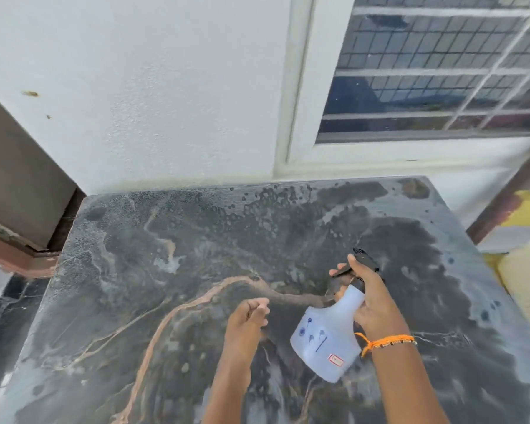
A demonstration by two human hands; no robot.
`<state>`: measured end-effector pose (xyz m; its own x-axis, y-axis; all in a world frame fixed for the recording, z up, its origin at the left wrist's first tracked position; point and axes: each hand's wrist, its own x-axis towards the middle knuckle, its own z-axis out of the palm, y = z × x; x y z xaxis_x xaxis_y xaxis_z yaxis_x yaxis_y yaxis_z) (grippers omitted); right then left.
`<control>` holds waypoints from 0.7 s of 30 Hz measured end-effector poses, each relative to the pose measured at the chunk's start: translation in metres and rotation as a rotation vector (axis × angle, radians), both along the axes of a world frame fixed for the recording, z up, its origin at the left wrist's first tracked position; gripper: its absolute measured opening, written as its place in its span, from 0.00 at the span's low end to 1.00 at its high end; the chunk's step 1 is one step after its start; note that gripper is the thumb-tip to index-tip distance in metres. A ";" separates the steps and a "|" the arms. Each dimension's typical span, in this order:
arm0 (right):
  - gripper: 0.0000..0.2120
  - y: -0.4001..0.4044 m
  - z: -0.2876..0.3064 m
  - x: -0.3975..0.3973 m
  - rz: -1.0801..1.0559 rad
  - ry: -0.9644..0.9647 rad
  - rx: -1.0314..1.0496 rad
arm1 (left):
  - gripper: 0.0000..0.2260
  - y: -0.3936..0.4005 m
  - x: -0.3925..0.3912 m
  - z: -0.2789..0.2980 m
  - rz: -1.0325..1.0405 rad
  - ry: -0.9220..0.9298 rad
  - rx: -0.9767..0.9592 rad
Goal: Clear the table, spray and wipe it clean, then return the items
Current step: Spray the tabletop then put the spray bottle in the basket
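Two hands over wet table (172, 270): R hand (377, 304) grips spray bottle (328, 341), L hand (248, 316) empty.

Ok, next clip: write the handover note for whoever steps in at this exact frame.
Right hand: holds the translucent white plastic spray bottle with black trigger head, tilted, above the table.
Left hand: free, loosely curled, hovering beside the bottle.
Dark marbled stone table: no items on it; wet droplets and patches at the far and right side.
Done: clearing, some spraying.
Left: wiping, then returning the items. No cloth in view.
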<state>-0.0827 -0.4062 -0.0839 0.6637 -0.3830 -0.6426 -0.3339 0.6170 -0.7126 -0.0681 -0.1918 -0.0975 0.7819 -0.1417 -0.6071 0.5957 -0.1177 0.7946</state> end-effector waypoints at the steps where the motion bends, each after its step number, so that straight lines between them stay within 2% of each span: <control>1: 0.14 -0.017 -0.001 -0.008 -0.015 0.008 0.006 | 0.08 -0.018 -0.006 0.000 -0.019 -0.001 0.012; 8: 0.16 -0.146 0.001 -0.039 -0.137 0.001 0.119 | 0.09 -0.139 -0.046 0.001 -0.246 -0.003 0.051; 13: 0.18 -0.209 -0.003 -0.025 -0.294 0.066 0.154 | 0.08 -0.178 -0.057 -0.004 -0.243 -0.024 0.121; 21: 0.15 -0.215 -0.019 -0.045 -0.101 -0.014 0.207 | 0.09 -0.177 -0.064 -0.006 -0.144 -0.040 0.147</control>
<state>-0.1273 -0.6213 -0.1027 0.6379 -0.3088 -0.7055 -0.2538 0.7807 -0.5711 -0.1323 -0.3691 -0.1030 0.7841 -0.1660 -0.5981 0.5324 -0.3155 0.7855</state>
